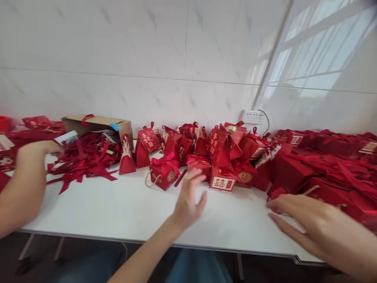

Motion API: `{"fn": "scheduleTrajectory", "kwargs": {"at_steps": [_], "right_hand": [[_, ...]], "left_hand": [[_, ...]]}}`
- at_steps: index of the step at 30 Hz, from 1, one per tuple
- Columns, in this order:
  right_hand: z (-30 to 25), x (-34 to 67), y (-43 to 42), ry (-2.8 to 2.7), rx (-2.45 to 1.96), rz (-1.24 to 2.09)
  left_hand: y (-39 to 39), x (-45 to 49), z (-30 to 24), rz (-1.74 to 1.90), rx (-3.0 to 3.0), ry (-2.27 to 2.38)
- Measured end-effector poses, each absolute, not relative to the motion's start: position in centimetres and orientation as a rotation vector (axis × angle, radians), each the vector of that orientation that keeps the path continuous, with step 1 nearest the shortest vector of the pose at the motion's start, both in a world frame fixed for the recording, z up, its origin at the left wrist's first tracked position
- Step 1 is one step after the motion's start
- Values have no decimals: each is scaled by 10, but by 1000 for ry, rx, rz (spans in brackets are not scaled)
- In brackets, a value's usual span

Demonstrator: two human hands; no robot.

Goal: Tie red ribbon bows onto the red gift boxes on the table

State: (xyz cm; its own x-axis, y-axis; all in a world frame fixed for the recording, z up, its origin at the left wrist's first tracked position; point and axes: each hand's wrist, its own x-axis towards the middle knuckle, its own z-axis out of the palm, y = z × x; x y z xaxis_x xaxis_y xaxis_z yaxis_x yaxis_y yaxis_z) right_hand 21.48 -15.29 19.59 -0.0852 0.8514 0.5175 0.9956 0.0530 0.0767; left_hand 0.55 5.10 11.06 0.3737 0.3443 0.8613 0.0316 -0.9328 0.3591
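Observation:
My left hand hovers over the white table with its fingers curled loosely apart and nothing in it. Just beyond its fingertips stand a small red gift box with a pink ribbon and a red box with a cream label. On the right, my right hand reaches in with thumb and fingers apart, also holding nothing that I can see. It is close to the front of the large red gift boxes; whether it touches them I cannot tell. A hexagonal red box with a bow stands left of my left hand.
At the left another person's hand is beside a heap of red ribbons, which spills from a cardboard box. Red cone-shaped boxes line the back. A power strip is at the wall. The white table has a front edge near me.

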Motion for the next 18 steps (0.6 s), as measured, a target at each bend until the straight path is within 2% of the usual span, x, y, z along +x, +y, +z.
{"fn": "scheduleTrajectory", "kwargs": {"at_steps": [1,3,5,7,12,18], "right_hand": [[190,195,-135,-2165,-1796,-534],[177,165,-103,-2379,-1790,-336],[165,148,-77,-2451,-1847,-150],[156,139,-52,-2395,-1886,31],[146,136,2,-1893,-1852,362],[134,138,8,-1492,-1740,355]], "left_hand": [[69,-4,111,1713,2313,507],[104,-23,112,1762,2210,932],[130,-38,112,1598,2115,1269],[145,-51,111,1380,2027,1385],[150,-70,103,1073,1971,1028],[125,-63,99,663,1968,452]]}}
